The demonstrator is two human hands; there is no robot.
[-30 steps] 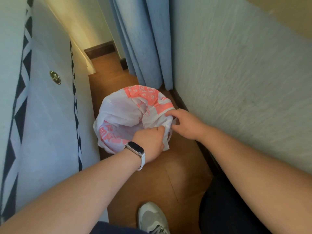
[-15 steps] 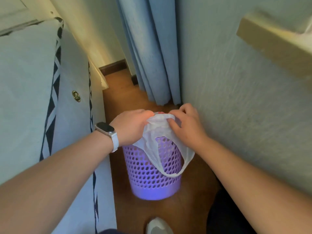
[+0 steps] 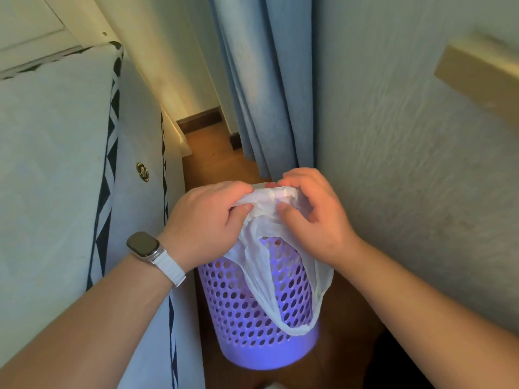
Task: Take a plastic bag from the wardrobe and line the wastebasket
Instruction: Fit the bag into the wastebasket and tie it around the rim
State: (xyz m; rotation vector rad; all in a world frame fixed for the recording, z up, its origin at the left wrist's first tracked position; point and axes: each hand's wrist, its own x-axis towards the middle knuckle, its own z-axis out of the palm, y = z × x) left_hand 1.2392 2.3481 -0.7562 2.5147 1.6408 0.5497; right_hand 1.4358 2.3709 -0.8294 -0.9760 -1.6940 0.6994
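Plastic bag [image 3: 266, 200] was gripped bunched by left hand [image 3: 205, 223] and right hand [image 3: 311, 217], held over purple wastebasket [image 3: 247, 318] on wood floor [image 3: 213, 158]. Mattress [image 3: 56, 164] at 9 o'clock, curtain [image 3: 261, 80] at 12, wall [image 3: 407, 178] at 3.

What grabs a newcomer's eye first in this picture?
At the centre, the left hand and right hand bunch a thin white plastic bag between them. Just below stands a purple perforated wastebasket, with a loop of the bag hanging in front of it. Behind it hangs a blue curtain.
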